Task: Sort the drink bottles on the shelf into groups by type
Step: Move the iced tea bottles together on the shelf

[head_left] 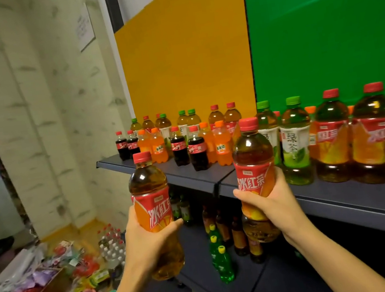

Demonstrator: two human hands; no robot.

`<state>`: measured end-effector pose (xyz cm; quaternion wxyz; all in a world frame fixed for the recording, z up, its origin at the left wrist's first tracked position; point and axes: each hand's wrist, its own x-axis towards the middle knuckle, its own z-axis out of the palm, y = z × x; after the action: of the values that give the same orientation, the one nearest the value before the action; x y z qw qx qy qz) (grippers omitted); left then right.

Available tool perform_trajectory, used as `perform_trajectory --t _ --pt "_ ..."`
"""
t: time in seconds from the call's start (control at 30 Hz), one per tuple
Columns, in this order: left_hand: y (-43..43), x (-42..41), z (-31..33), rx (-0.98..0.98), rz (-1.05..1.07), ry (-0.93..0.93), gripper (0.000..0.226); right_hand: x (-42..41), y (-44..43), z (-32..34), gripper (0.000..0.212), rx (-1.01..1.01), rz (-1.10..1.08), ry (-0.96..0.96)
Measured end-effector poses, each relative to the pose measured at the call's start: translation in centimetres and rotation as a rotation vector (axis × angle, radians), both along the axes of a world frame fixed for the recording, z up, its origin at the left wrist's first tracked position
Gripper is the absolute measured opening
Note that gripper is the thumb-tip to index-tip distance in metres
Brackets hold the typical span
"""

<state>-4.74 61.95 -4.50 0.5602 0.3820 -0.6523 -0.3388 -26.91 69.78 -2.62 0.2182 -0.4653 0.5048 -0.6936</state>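
My left hand (149,243) grips a red-capped iced red tea bottle (150,190) upright, in front of the shelf. My right hand (275,204) holds a second iced red tea bottle (253,159) of the same kind, close to the front edge of the grey shelf (346,199). On the shelf stand mixed drinks: small cola bottles (197,151), orange soda bottles (222,144), green-capped green tea bottles (295,142) and more red tea bottles (331,139).
A lower shelf (196,253) holds green soda bottles (222,262) and dark bottles. On the floor at the left lie a pack of water bottles (111,244), a box and baskets of packets (47,290). Yellow and green panels back the shelf.
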Motion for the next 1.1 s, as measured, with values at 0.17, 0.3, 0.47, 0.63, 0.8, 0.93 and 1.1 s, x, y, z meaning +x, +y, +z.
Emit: perform_trajectory --t 0.17,0.3,0.47,0.63,0.8,0.93,1.1 --pt "-6.0 0.6 0.2 -0.005 -0.026 0.035 0.069 1.0 -6.8 0.0 0.07 -0.007 -0.022 0.012" --pt "-11.1 0.0 1.5 -0.041 -0.073 0.048 0.066 0.7 -12.6 0.5 0.071 -0.033 -0.061 0.024" --pt "-17.5 -1.6 3.2 -0.053 -0.147 0.016 0.07 -0.7 -18.6 1.8 0.074 -0.085 -0.143 0.059" --pt "-21.9 -4.1 3.7 -0.066 -0.275 0.032 0.058 -2.6 -22.1 2.3 0.063 -0.117 -0.247 0.058" --pt "-25.0 -7.3 3.8 -0.056 -0.449 0.029 0.062 -4.7 -24.0 1.9 0.063 -0.094 -0.371 0.055" --pt "-26.7 -10.2 4.0 -0.069 -0.628 0.013 0.058 -5.6 -25.1 1.5 0.066 -0.074 -0.464 0.071" --pt "-28.5 -13.2 3.2 -0.041 -0.825 -0.031 0.072 -5.4 -26.0 1.3 0.06 -0.077 -0.541 0.037"
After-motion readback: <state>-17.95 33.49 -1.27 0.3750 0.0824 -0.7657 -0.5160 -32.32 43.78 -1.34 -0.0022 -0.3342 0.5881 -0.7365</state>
